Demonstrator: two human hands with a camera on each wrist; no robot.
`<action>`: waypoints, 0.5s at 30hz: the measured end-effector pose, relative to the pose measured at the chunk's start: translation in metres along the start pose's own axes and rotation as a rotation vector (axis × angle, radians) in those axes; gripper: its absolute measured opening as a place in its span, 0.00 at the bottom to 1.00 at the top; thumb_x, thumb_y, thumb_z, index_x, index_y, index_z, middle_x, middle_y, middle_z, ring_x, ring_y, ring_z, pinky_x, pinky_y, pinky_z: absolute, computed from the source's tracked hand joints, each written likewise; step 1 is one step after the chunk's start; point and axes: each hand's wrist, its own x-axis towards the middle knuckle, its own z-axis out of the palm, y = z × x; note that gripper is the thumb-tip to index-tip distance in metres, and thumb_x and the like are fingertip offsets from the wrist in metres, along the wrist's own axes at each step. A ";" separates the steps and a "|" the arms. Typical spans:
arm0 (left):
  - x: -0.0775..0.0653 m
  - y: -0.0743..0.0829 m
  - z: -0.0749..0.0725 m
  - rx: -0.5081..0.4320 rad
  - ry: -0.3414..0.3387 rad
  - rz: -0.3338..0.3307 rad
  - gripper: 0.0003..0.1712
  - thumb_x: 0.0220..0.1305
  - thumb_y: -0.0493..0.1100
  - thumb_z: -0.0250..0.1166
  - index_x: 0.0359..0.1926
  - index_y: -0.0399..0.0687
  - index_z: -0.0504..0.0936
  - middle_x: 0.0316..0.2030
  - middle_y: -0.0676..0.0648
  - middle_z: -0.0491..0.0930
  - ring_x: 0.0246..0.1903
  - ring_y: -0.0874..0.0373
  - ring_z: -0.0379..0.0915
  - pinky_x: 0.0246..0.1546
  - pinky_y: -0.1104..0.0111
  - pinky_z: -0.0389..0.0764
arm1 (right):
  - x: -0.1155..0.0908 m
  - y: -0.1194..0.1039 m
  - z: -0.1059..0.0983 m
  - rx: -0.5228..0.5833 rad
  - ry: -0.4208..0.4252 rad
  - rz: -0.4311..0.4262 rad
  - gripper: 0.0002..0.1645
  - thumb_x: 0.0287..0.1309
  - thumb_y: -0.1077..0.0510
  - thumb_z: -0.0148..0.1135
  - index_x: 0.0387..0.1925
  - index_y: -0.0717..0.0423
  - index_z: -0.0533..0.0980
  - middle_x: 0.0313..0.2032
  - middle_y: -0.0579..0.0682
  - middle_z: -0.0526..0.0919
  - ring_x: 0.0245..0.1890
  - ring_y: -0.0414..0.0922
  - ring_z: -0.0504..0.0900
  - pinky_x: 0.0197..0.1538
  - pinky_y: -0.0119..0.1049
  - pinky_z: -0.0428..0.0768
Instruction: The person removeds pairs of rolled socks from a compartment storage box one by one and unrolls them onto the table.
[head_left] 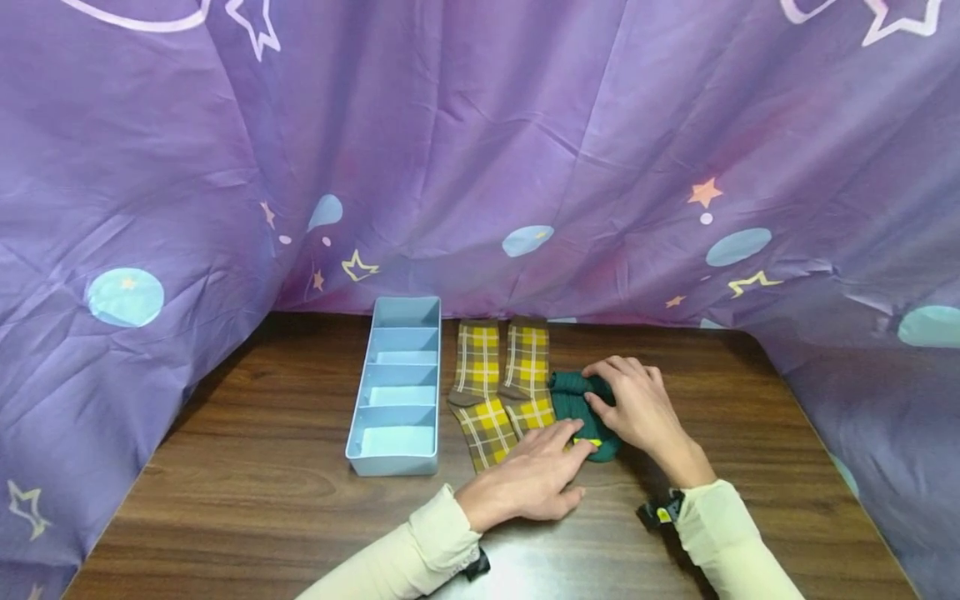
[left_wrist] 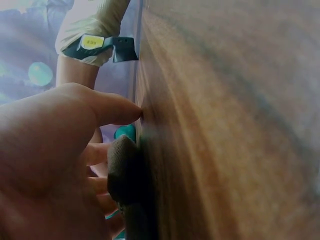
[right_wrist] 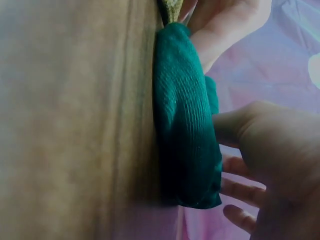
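Observation:
A dark green ribbed sock bundle (head_left: 576, 407), its upper end rolled over, lies on the wooden table right of two yellow-and-brown plaid socks. My right hand (head_left: 641, 408) holds it at the rolled end and right side, thumb and fingertips on the cloth. In the right wrist view the green knit (right_wrist: 185, 120) stands up as a thick fold beside that thumb. My left hand (head_left: 536, 479) rests with extended fingers over the bundle's near edge, next to a small yellow patch (head_left: 587, 442). Its palm hides the toe of the right plaid sock (head_left: 528, 358). The left plaid sock (head_left: 478, 358) lies flat.
Left of the socks stands a light blue box (head_left: 393, 468) with several compartments in a row. A purple patterned curtain (head_left: 480, 167) hangs behind and around the sides of the table (head_left: 262, 500). Dark straps circle both wrists by the pale sleeves.

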 end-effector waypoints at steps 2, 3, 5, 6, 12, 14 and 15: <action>0.000 0.000 0.000 -0.006 -0.001 -0.003 0.32 0.78 0.57 0.62 0.77 0.55 0.69 0.83 0.42 0.61 0.83 0.50 0.57 0.82 0.56 0.64 | 0.003 0.000 0.001 0.008 0.001 0.015 0.21 0.64 0.56 0.76 0.57 0.51 0.81 0.53 0.53 0.88 0.57 0.59 0.83 0.57 0.62 0.72; -0.001 0.000 0.000 -0.008 0.000 -0.004 0.32 0.78 0.57 0.62 0.77 0.55 0.70 0.83 0.42 0.61 0.83 0.50 0.57 0.82 0.56 0.64 | 0.005 0.001 0.002 0.010 0.004 0.024 0.21 0.64 0.56 0.75 0.57 0.51 0.80 0.53 0.54 0.89 0.57 0.59 0.84 0.57 0.63 0.72; -0.001 0.000 0.000 -0.010 0.002 -0.005 0.32 0.78 0.57 0.62 0.77 0.56 0.70 0.83 0.42 0.61 0.83 0.50 0.57 0.82 0.56 0.65 | 0.009 0.001 0.003 0.011 0.011 0.038 0.19 0.65 0.57 0.74 0.55 0.51 0.79 0.50 0.54 0.89 0.54 0.59 0.86 0.56 0.63 0.73; -0.001 0.000 0.000 -0.010 0.003 -0.005 0.32 0.78 0.57 0.62 0.77 0.56 0.70 0.83 0.42 0.61 0.83 0.50 0.57 0.82 0.56 0.65 | 0.011 0.001 0.004 0.009 0.015 0.045 0.18 0.66 0.57 0.74 0.54 0.51 0.79 0.49 0.54 0.89 0.53 0.59 0.87 0.56 0.64 0.74; -0.001 -0.001 0.000 0.005 0.001 0.001 0.32 0.78 0.57 0.62 0.77 0.55 0.70 0.83 0.42 0.61 0.83 0.51 0.57 0.82 0.58 0.64 | 0.021 0.000 0.007 -0.016 0.061 0.067 0.12 0.66 0.57 0.73 0.49 0.53 0.84 0.50 0.57 0.88 0.54 0.62 0.84 0.54 0.65 0.75; -0.001 -0.001 0.000 0.008 -0.004 0.003 0.32 0.79 0.58 0.61 0.77 0.55 0.70 0.83 0.43 0.61 0.83 0.51 0.57 0.82 0.58 0.64 | 0.024 0.000 0.008 -0.018 0.088 0.067 0.13 0.64 0.57 0.74 0.49 0.53 0.85 0.52 0.58 0.86 0.55 0.62 0.82 0.54 0.64 0.75; -0.001 -0.002 0.000 0.006 -0.007 0.002 0.32 0.79 0.58 0.61 0.77 0.56 0.69 0.83 0.43 0.61 0.83 0.51 0.57 0.82 0.59 0.64 | 0.025 0.000 0.009 -0.020 0.104 0.064 0.13 0.63 0.57 0.76 0.48 0.53 0.85 0.51 0.58 0.86 0.55 0.62 0.82 0.53 0.63 0.75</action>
